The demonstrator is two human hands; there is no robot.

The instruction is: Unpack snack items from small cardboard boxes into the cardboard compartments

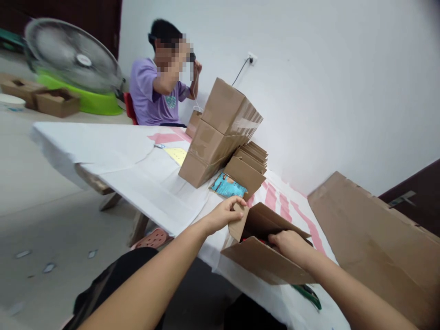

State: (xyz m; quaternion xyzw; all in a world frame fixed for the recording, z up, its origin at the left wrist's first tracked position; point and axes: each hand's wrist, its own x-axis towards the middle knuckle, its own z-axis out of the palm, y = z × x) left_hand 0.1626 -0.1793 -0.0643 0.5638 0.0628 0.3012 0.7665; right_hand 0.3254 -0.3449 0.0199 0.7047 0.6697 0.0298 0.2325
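Note:
An opened cardboard box (268,266) sits in front of me on the table's near edge, its flaps standing up. My left hand (228,214) pinches the box's left end flap between thumb and fingers. Inside the opening is my right hand (290,246), its fingers curled downward and partly hidden; what they hold cannot be made out. Something red shows in the box beside that hand. Just beyond the box lies a blue printed packet (227,185), against a row of upright folded cartons (247,169).
Stacked closed boxes (215,133) stand past the packet. Across the white-covered table (137,183) sits a person (156,96) with raised hands. A green-handled tool (309,295) lies near my right forearm. A large carton (374,243) stands right; a fan (75,59) stands far left.

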